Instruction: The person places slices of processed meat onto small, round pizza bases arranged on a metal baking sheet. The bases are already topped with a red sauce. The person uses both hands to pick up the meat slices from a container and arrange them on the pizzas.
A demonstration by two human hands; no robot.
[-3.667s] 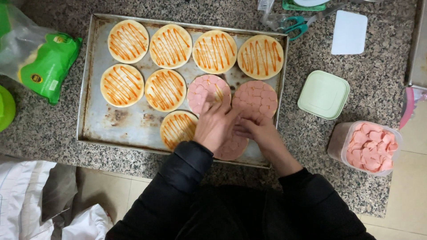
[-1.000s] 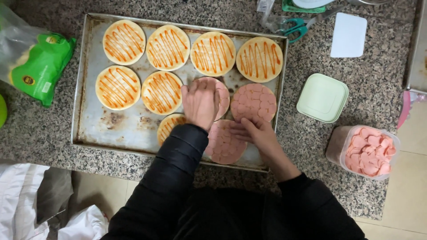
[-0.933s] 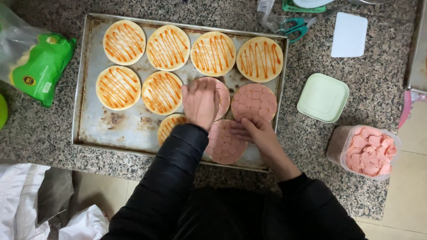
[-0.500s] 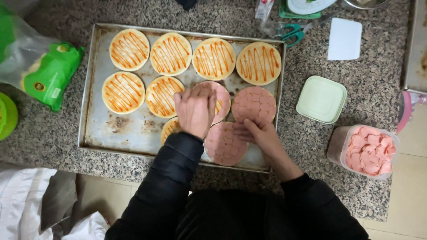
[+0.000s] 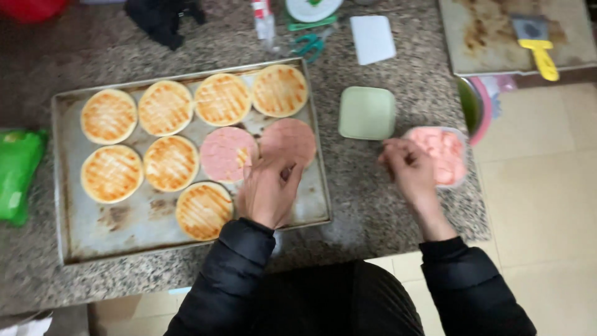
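A metal baking tray (image 5: 68, 236) lies on the granite counter with several round breads striped with orange sauce (image 5: 109, 116). Pink ham slices cover two of them (image 5: 227, 152) (image 5: 289, 138). My left hand (image 5: 268, 190) rests flat, fingers spread, over the tray's front right part, hiding what lies under it. My right hand (image 5: 407, 168) is off the tray to the right, fingers loosely bent, at the edge of a clear tub of pink ham slices (image 5: 446, 154). Nothing shows in either hand.
The tub's green lid (image 5: 367, 112) sits between tray and tub. Teal scissors (image 5: 311, 45), a white card (image 5: 372, 38) and a small bottle (image 5: 264, 18) lie behind. A second tray with a yellow scraper (image 5: 541, 53) is far right; a green bag (image 5: 18, 174) is far left.
My right hand has left the ham-covered bread at the tray's front and moved right to the ham tub. My left hand slid down toward the tray's front right. The view shifted right.
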